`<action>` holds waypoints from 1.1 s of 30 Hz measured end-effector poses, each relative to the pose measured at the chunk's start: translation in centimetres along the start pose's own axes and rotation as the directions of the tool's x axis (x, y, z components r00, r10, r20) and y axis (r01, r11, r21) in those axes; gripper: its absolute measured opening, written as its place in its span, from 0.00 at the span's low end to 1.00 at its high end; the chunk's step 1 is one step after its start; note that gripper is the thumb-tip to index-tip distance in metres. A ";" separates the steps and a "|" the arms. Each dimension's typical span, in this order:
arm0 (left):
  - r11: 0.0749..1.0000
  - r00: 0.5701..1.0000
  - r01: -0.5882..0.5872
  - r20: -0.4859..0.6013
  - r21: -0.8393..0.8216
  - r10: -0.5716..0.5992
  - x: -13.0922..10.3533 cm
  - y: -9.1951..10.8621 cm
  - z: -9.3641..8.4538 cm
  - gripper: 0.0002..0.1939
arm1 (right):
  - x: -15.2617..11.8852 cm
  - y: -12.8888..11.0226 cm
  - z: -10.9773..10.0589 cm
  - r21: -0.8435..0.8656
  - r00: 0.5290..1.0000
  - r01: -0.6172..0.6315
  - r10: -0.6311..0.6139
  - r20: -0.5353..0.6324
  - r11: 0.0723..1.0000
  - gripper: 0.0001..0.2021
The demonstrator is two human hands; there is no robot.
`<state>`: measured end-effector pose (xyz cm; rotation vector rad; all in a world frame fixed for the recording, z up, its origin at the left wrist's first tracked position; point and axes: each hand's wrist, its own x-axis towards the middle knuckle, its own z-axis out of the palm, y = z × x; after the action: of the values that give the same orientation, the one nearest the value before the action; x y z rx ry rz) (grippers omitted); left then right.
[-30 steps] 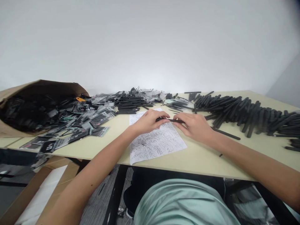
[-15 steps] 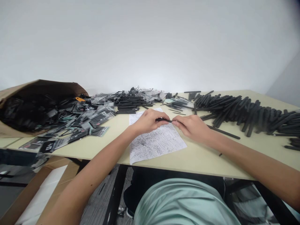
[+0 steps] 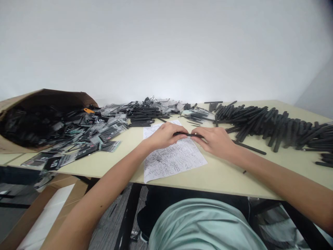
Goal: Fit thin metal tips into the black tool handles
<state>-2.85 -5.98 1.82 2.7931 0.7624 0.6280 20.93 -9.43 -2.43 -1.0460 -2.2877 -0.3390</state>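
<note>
A slim black pen [image 3: 189,134] lies level between my two hands, above a paper sheet [image 3: 174,161] covered in scribbles. My left hand [image 3: 166,134] is closed on the pen's left end, thumb below and fingers on top. On the other end, my right hand [image 3: 213,139] pinches with thumb and fingertips, which hide part of it. Just beyond my right hand rests a loose black pen [image 3: 249,147]. Thin refill-like sticks [image 3: 199,114] lie behind the hands.
At the left, a cardboard box [image 3: 43,93] on its side spills flat black packets [image 3: 111,130] onto the table [image 3: 125,173]. A large heap of black pens [image 3: 260,121] covers the right side. Below the table edge stands an open carton [image 3: 49,208].
My right hand has shifted its grip slightly along the pen, with the fingers now more arched. My left hand has barely moved and still holds the pen.
</note>
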 end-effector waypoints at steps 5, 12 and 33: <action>0.999 1.000 -0.006 -0.013 0.032 0.006 -0.1 -0.1 0.1 0.10 | -0.1 0.0 0.2 -0.002 0.999 0.019 -0.019 0.048 1.000 0.17; 0.998 0.999 -0.043 -0.006 0.036 0.043 -0.2 0.0 0.0 0.10 | 0.0 -0.2 0.0 0.000 0.995 0.010 -0.010 0.100 1.000 0.19; 0.884 0.986 0.153 0.005 -0.441 -0.168 -0.3 1.6 0.8 0.29 | 0.1 -1.0 -0.4 0.057 0.992 0.048 -0.054 0.111 0.997 0.16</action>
<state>-2.01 -7.49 1.45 2.2858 0.7393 0.7153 20.23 -10.21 -2.03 -1.0040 -2.4134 -0.2430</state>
